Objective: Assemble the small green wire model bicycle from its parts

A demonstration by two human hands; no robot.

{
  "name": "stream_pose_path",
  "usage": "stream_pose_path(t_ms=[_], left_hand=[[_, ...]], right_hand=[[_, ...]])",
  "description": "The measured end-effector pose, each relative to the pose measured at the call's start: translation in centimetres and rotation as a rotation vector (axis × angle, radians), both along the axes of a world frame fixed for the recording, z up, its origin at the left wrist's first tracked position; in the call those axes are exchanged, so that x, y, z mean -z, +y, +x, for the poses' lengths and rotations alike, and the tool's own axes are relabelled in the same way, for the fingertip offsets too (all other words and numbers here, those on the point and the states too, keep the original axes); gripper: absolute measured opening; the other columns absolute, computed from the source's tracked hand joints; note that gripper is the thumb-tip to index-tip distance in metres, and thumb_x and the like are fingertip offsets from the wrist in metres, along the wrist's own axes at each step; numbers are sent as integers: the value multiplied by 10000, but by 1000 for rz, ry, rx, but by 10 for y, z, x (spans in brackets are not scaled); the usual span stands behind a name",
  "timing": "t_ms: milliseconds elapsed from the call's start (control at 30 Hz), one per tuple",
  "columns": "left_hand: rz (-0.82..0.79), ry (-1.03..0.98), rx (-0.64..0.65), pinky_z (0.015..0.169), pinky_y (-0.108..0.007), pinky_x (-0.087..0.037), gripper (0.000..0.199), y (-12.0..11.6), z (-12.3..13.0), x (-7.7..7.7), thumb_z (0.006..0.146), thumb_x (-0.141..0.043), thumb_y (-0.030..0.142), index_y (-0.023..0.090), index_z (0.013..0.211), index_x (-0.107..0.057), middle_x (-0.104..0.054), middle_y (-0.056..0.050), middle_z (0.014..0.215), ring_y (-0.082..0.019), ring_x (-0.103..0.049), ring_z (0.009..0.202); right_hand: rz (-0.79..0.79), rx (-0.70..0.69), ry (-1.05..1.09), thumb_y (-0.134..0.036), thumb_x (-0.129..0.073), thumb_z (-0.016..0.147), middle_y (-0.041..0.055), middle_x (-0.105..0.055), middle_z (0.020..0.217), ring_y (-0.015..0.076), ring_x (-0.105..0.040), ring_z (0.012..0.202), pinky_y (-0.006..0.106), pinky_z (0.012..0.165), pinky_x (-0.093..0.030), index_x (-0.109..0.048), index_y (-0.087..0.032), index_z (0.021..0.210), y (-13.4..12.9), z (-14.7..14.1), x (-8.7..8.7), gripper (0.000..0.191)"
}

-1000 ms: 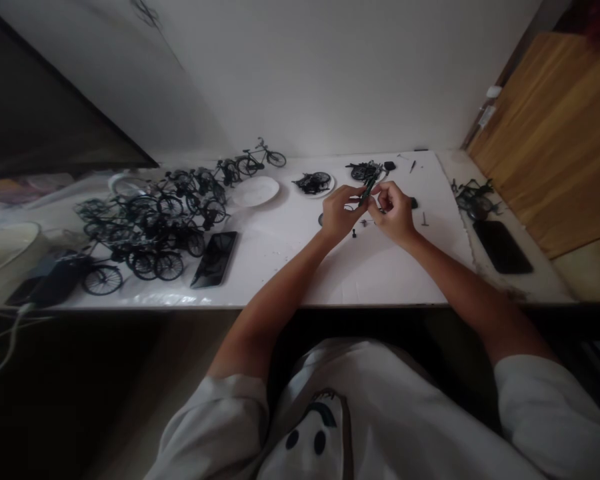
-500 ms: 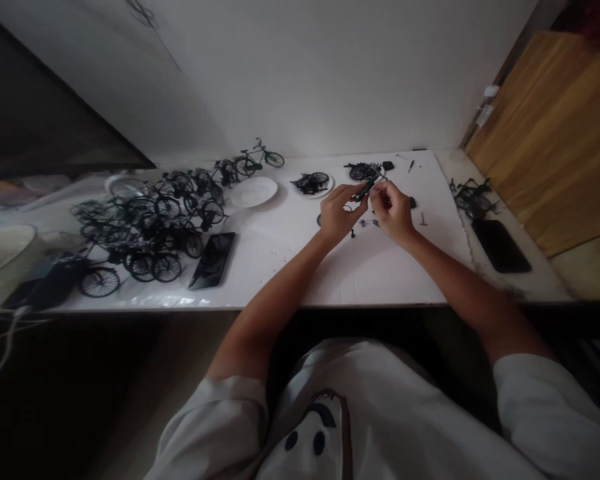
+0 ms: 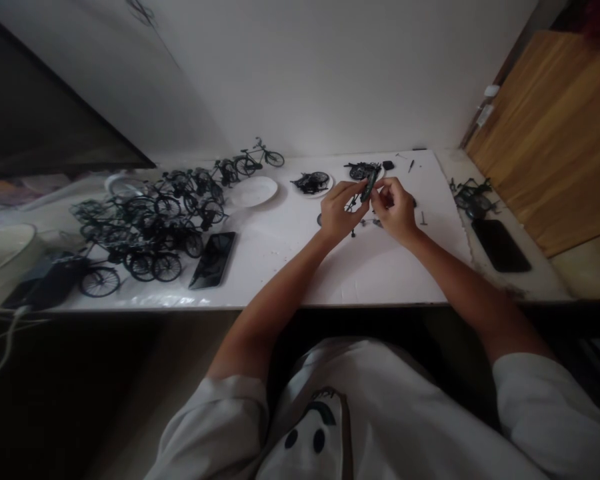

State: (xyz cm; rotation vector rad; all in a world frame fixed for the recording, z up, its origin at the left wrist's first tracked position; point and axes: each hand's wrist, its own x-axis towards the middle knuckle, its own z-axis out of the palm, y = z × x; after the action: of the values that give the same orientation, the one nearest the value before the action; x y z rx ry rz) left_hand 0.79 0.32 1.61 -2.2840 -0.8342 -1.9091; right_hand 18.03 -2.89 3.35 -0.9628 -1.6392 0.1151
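Observation:
Between my hands, above the white board [image 3: 290, 253], is a small dark green part [image 3: 369, 188], perhaps a piece of a model bicycle; its exact kind is too small to tell. My left hand [image 3: 337, 212] grips it between thumb and fingers. On its other side, the thumb and fingers of my right hand [image 3: 396, 208] are pinched together against the part. Just behind the hands lies a pile of black bicycle parts [image 3: 359, 171]. Some small parts on the board near my fingers are partly hidden by the hands.
Many dark model bicycles [image 3: 150, 220] crowd the left side, beside a phone [image 3: 213, 260]. A white plate [image 3: 254, 192] and a small plate of black wheels [image 3: 312, 182] stand at the back. Right of the board are a second phone [image 3: 501, 245] and dark bicycle frames [image 3: 473, 197].
The dark green part has been turned from a slanted to a more upright angle between my fingers. My right hand has shifted slightly.

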Motion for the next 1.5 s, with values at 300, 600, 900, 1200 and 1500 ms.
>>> stream_pose_path(t_ms=[300, 600, 900, 1200, 1500], left_hand=[[-9, 43, -39, 910, -343, -671, 332, -2, 2, -1, 1053, -631, 310, 222, 1337, -779, -806, -86, 1099, -180, -764, 984], [-9, 92, -3, 1025, -399, -613, 384, 4, -1, 2, 1101, -617, 324, 238, 1460, -722, -741, -126, 1187, -237, -724, 1144], [-16, 86, -5, 1052, -414, -584, 457, 4, 2, 4, 1139, -571, 410, 267, 1565, -651, -689, -126, 1185, -246, -688, 1168], [-103, 43, -45, 941, -415, -578, 470, 4, 5, 8, 1128, -552, 525, 275, 1489, -720, -611, -71, 936, -225, -632, 920], [-43, -12, -102, 810, -345, -563, 405, -6, 12, 2, 1130, -566, 461, 247, 1406, -771, -577, -32, 852, -181, -609, 819]], right_hand=[[2, 79, -162, -479, -543, 1128, 27, -741, 869, 198, -692, 731, 341, 655, -475, -639, -273, 1220, 6, 5, 7, 245], [-40, 20, -69, -629, -480, 1138, -7, -671, 786, 175, -622, 650, 335, 651, -442, -619, -267, 1149, 9, 6, 6, 388], [70, 79, -105, -573, -591, 1095, -33, -578, 665, 161, -518, 584, 328, 648, -446, -703, -257, 1059, 6, 12, -9, 337], [102, 131, -269, -460, -634, 1069, -18, -582, 637, 181, -568, 603, 337, 707, -497, -773, -251, 1080, 6, 19, -12, 251], [111, 168, -435, -401, -598, 1097, 31, -632, 659, 240, -686, 727, 373, 725, -499, -778, -229, 1119, 5, 24, -16, 250]])
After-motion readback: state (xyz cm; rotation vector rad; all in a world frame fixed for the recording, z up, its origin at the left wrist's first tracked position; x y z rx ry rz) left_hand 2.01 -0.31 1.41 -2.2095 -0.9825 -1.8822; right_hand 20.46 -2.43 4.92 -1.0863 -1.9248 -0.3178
